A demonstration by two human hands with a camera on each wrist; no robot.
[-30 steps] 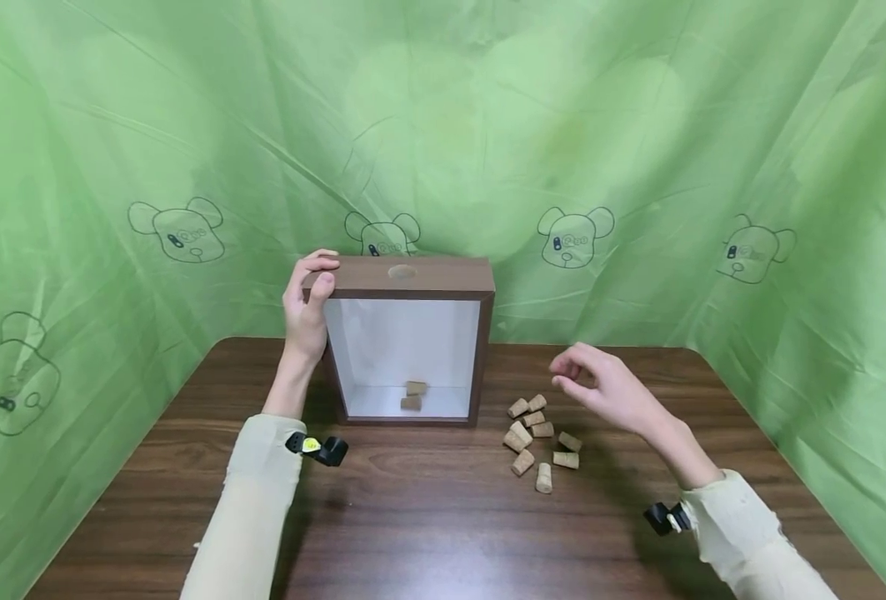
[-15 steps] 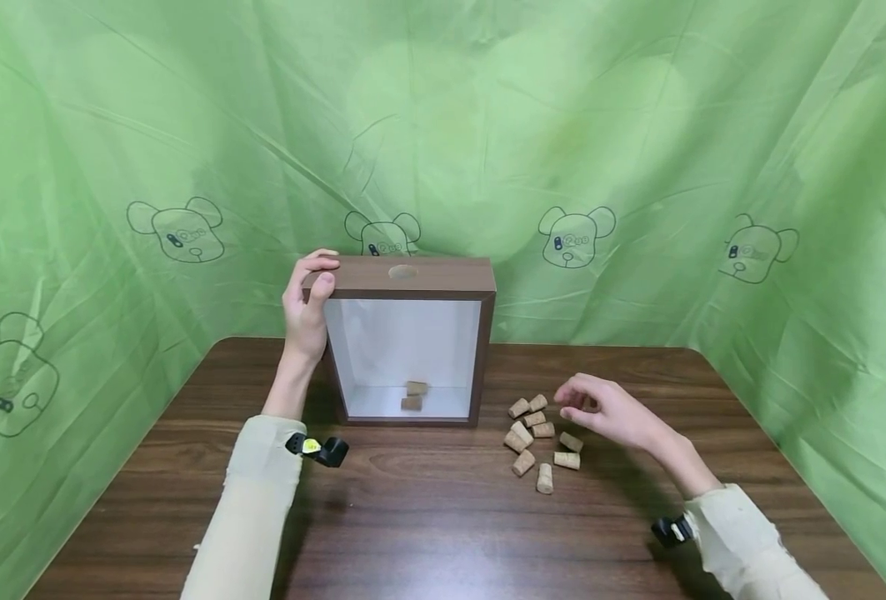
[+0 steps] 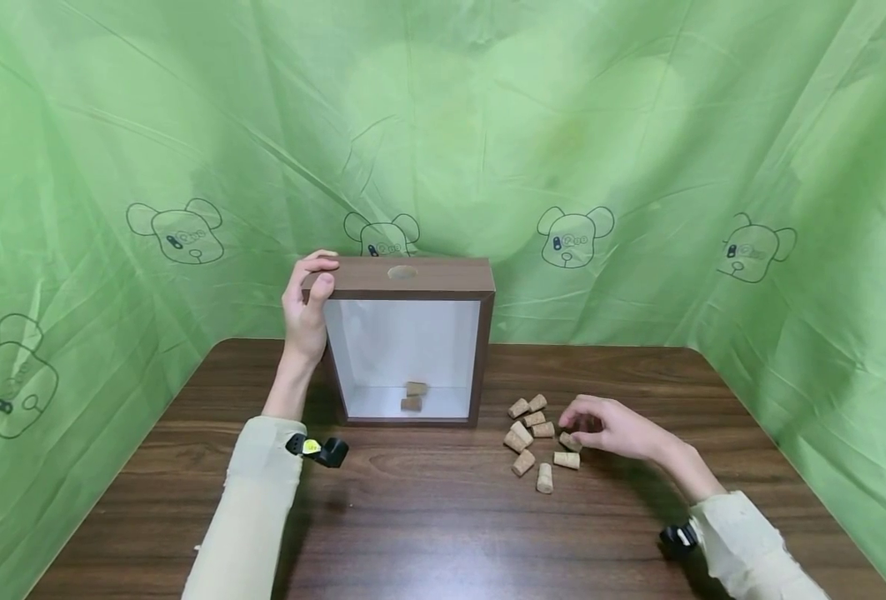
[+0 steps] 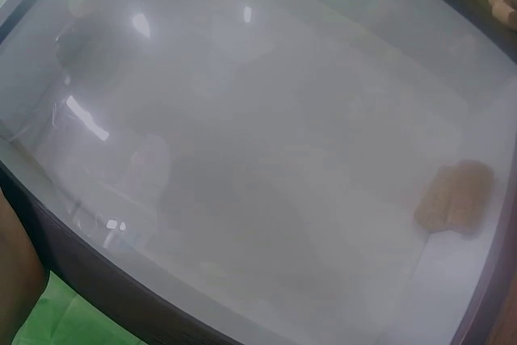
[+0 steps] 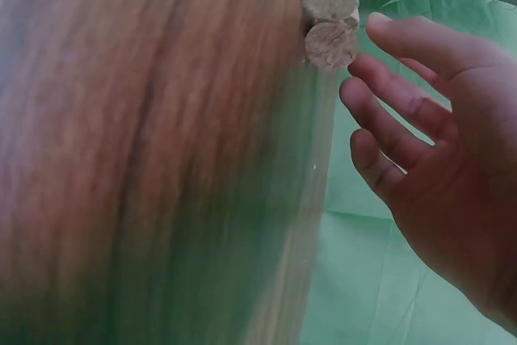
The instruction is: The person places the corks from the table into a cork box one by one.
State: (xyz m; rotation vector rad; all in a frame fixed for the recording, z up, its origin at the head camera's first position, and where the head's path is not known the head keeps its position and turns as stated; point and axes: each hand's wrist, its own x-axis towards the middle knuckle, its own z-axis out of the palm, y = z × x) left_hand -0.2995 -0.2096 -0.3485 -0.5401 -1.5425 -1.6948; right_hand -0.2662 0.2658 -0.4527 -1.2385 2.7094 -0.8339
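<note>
My left hand (image 3: 306, 312) grips the upper left corner of a brown shadow box (image 3: 443, 275), thumb on the front edge and fingers over the top. The box stands upright, with a round hole (image 3: 402, 272) in its top and a clear front. Inside, a cork (image 3: 411, 403) lies on the white floor, a second cork-coloured shape just behind it. In the left wrist view this cork (image 4: 468, 197) shows through the glossy pane. My right hand (image 3: 615, 427) is over a cork (image 3: 568, 443) at the pile's right side, thumb and fingers spread apart, partly covering it.
Several loose corks (image 3: 521, 433) lie in a pile right of the box on the dark wood table (image 3: 412, 517). One cork (image 3: 544, 478) stands nearer the front. A green curtain (image 3: 473, 150) with bear-head drawings hangs behind and at both sides.
My right hand has come down and slightly to the right, from above the table to the cork at the pile's right side. My left hand and the box have stayed still.
</note>
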